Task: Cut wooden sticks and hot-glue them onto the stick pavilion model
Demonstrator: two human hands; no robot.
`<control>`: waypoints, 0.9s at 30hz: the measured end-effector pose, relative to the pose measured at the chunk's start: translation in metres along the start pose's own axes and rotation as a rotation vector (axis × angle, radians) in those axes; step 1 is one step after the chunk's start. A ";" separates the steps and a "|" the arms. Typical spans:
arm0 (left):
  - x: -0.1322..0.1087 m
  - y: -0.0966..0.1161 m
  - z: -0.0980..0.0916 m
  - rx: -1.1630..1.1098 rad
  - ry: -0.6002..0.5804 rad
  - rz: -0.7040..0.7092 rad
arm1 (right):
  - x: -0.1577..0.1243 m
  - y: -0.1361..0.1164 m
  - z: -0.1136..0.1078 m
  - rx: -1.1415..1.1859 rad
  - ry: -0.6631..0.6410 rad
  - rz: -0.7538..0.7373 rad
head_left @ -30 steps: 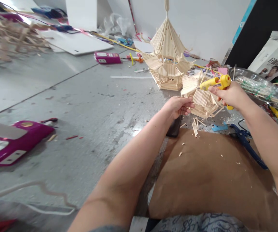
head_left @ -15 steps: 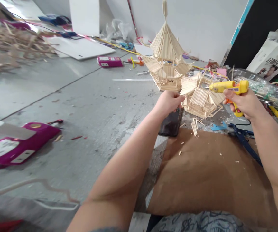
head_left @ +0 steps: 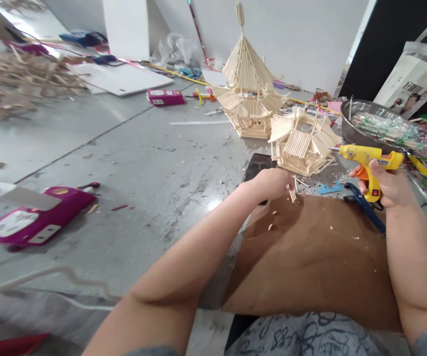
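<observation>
At the far left, a pile of thin wood strips [head_left: 17, 86] lies on the grey floor [head_left: 143, 163]; its outlines are blurred. Nearer on the left is a purple unit [head_left: 65, 202] with white panels. Farther back and to the right, a white board [head_left: 124, 78] lies flat, with a second purple unit [head_left: 166, 97] just beyond its right end. A clear rod [head_left: 198, 123] points toward the stick tower [head_left: 250, 74], which stands upright at far centre with a pointed roof. My left hand [head_left: 275, 183] is in front of a dark flat device [head_left: 257, 168], partly covering it, fingers lowered at the loose sticks [head_left: 292, 196]; I cannot tell whether a stick is gripped. The smaller stick structure [head_left: 297, 143] sits upright just right of the tower, beyond my left hand. A brown sheet [head_left: 310, 257] covers the near centre. To the right lie a blue scrap [head_left: 329, 188] and, nearer, dark blue pliers [head_left: 365, 210]. My right hand [head_left: 393, 185], well apart from the left, is clamped around the handle of the yellow glue gun [head_left: 362, 155]; the nozzle points left, near the smaller structure's right edge. Behind the gun stands a metal bowl [head_left: 349, 127]; farther right, a white bag [head_left: 399, 74] leans.
</observation>
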State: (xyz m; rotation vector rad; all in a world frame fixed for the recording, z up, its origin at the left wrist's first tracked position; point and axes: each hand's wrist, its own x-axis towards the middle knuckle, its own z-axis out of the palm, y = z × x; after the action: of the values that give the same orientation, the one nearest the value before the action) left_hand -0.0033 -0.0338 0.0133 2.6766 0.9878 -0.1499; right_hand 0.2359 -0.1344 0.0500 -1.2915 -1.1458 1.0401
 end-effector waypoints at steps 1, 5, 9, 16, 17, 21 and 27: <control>0.001 0.000 0.004 0.009 -0.001 0.023 | 0.000 0.000 0.001 0.008 -0.008 0.005; -0.001 -0.003 0.017 0.025 0.031 0.037 | 0.002 0.002 0.003 0.035 -0.027 -0.003; -0.003 -0.008 0.026 0.020 0.054 0.037 | 0.001 0.002 0.004 0.029 -0.034 0.003; -0.001 -0.016 0.028 0.007 0.173 -0.027 | -0.003 0.004 -0.003 -0.011 0.002 -0.015; -0.001 -0.017 0.028 0.012 0.187 -0.042 | -0.003 0.004 -0.005 -0.014 0.009 -0.022; 0.003 -0.014 0.031 0.047 0.157 -0.035 | -0.004 0.006 -0.006 -0.030 0.019 -0.045; 0.009 -0.008 0.032 0.070 0.090 0.006 | -0.005 0.004 -0.004 -0.036 -0.006 -0.046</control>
State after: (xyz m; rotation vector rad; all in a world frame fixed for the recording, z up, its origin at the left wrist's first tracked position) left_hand -0.0018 -0.0323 -0.0202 2.7711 1.0186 -0.0640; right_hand 0.2393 -0.1395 0.0456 -1.2853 -1.1986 0.9943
